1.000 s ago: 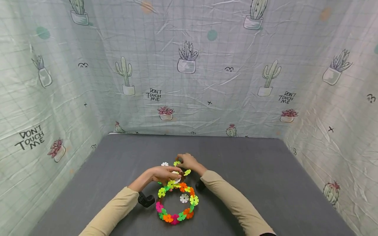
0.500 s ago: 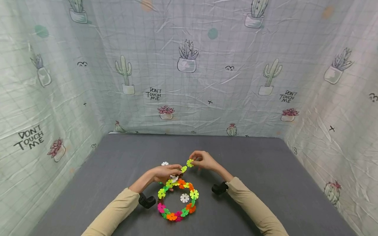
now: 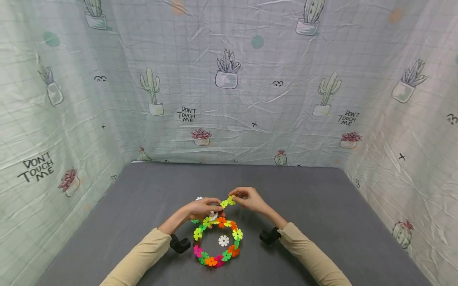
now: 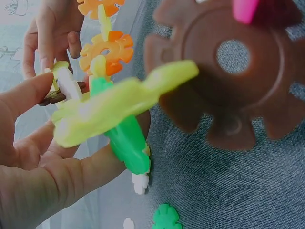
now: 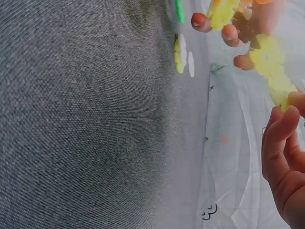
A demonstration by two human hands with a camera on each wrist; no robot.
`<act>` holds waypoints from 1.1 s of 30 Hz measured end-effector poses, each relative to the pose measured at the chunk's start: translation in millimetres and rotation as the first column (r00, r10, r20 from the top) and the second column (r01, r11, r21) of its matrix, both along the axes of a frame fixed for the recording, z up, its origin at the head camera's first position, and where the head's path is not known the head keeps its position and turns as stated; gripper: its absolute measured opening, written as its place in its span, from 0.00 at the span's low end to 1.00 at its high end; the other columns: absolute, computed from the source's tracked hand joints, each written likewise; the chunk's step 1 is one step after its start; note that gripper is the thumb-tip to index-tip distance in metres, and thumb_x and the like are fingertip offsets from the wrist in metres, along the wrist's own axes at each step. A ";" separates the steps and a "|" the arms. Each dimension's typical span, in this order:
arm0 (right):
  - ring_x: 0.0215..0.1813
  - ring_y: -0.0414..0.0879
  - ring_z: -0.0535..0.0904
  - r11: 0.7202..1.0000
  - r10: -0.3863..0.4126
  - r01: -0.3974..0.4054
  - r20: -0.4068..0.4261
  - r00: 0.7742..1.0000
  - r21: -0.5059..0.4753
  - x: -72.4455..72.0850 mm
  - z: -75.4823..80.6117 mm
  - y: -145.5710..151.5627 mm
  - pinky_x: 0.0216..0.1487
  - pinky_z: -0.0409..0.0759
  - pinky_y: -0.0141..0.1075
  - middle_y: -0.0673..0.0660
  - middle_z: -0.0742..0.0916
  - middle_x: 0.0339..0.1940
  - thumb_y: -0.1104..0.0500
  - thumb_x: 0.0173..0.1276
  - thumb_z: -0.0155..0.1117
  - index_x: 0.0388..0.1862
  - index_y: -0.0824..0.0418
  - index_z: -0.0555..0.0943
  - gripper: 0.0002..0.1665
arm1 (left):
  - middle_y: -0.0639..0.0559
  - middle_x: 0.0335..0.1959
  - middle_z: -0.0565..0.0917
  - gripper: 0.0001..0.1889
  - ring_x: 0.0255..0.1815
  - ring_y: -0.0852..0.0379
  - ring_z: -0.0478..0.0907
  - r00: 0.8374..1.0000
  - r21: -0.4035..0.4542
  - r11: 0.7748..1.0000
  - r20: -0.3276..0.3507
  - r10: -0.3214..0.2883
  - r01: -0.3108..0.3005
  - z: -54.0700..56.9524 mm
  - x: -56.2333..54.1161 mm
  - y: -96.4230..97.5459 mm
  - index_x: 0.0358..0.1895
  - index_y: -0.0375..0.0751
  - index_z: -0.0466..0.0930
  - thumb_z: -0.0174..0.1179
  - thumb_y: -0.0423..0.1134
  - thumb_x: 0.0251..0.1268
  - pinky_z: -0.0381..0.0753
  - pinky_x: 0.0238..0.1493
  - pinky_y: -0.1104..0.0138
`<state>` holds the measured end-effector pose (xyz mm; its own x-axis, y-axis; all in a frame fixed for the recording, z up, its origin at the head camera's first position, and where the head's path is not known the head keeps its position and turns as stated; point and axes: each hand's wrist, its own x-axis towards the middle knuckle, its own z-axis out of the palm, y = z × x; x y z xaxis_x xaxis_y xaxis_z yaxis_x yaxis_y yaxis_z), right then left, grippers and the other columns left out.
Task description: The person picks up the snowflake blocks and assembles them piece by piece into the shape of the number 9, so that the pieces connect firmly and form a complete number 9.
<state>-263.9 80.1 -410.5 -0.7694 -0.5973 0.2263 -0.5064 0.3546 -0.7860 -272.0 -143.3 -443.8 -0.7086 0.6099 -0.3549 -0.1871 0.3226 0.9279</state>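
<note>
A ring of interlocking snowflake discs (image 3: 198, 251) in pink, orange, green and yellow hangs below my left hand (image 3: 201, 208), which pinches the chain at the ring's far side. A brown disc (image 4: 200, 57) of the ring looms large in the left wrist view. My right hand (image 3: 253, 201) pinches a yellow snowflake disc (image 3: 231, 200) between thumb and fingertips. That disc meets a second yellow disc (image 3: 224, 204), close to the left fingertips; how deep their slots interlock I cannot tell. Fingers partly hide the white and brown discs at the left hand.
A white disc (image 3: 223, 240) shows inside the ring's outline. Another white disc (image 3: 199, 198) lies beyond the left hand, and a green disc (image 3: 195, 221) lies near it. The grey table (image 3: 304, 222) ends at a patterned curtain (image 3: 272, 99) behind and at both sides.
My right hand has moved right from beside the left, bringing a yellow disc to the end of the chain; the two yellow discs, apart half a second ago, now touch. The left hand barely moves.
</note>
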 end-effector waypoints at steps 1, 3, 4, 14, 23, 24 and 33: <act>0.27 0.36 0.74 1.000 -0.001 0.001 -0.005 1.000 0.003 0.7 0.7 0.0 0.25 0.76 0.53 0.65 0.83 0.39 0.65 0.65 0.52 0.45 0.66 0.79 0.12 | 0.49 0.40 0.78 0.20 0.39 0.52 0.74 1.000 -0.009 1.000 -0.004 0.007 -0.007 0.1 0.0 0.1 0.54 0.33 0.66 0.48 0.45 0.66 0.80 0.30 0.56; 0.26 0.35 0.74 1.000 -0.002 0.002 -0.021 1.000 0.009 1.9 1.6 -0.1 0.24 0.77 0.50 0.64 0.83 0.39 0.65 0.65 0.52 0.45 0.65 0.79 0.12 | 0.44 0.43 0.77 0.22 0.44 0.48 0.74 1.000 -0.023 1.000 0.000 0.020 -0.020 0.4 0.1 0.4 0.56 0.34 0.66 0.46 0.47 0.67 0.80 0.31 0.54; 0.26 0.35 0.74 1.000 -0.002 0.002 -0.029 1.000 0.010 2.1 1.7 -0.4 0.23 0.77 0.47 0.64 0.83 0.39 0.65 0.65 0.52 0.45 0.65 0.79 0.12 | 0.42 0.46 0.76 0.23 0.48 0.46 0.73 1.000 -0.026 0.999 0.005 0.029 -0.029 0.3 0.1 0.2 0.57 0.35 0.65 0.44 0.49 0.68 0.80 0.32 0.53; 0.22 0.44 0.77 0.995 -0.103 0.102 -0.114 0.988 -0.011 -15.2 -27.6 -2.2 0.13 0.71 0.29 0.60 0.84 0.35 0.60 0.63 0.57 0.43 0.60 0.80 0.11 | 0.39 0.55 0.73 0.26 0.44 0.47 0.73 1.000 -0.005 1.000 -0.017 0.020 -0.020 1.0 0.9 -0.9 0.64 0.44 0.60 0.46 0.51 0.66 0.80 0.30 0.55; 0.29 0.60 0.79 0.999 -0.043 0.044 -0.063 0.997 0.009 -22.7 -31.0 1.4 0.17 0.75 0.33 0.58 0.85 0.36 0.57 0.63 0.58 0.41 0.58 0.82 0.11 | 0.37 0.45 0.81 0.26 0.35 0.57 0.79 0.977 -0.009 1.000 -0.214 0.022 -0.025 2.6 5.8 4.6 0.59 0.33 0.65 0.57 0.41 0.59 0.69 0.22 0.71; 0.28 0.60 0.78 0.999 -0.029 0.031 -0.069 0.997 0.018 -22.5 -30.2 1.5 0.17 0.75 0.32 0.59 0.85 0.36 0.58 0.63 0.57 0.41 0.58 0.82 0.11 | 0.36 0.43 0.81 0.27 0.36 0.56 0.80 0.969 -0.005 0.999 -0.245 0.031 -0.033 1.6 6.5 5.4 0.58 0.31 0.66 0.59 0.40 0.58 0.72 0.25 0.71; 0.15 0.54 0.74 0.999 -0.040 0.043 -0.109 0.993 0.019 -20.8 -33.4 -8.9 0.14 0.71 0.26 0.61 0.86 0.31 0.61 0.62 0.58 0.40 0.61 0.82 0.10 | 0.31 0.33 0.82 0.19 0.09 0.68 0.62 0.917 0.015 0.996 -0.389 0.092 -0.093 -4.3 11.4 9.1 0.51 0.22 0.72 0.58 0.31 0.57 0.56 0.11 0.76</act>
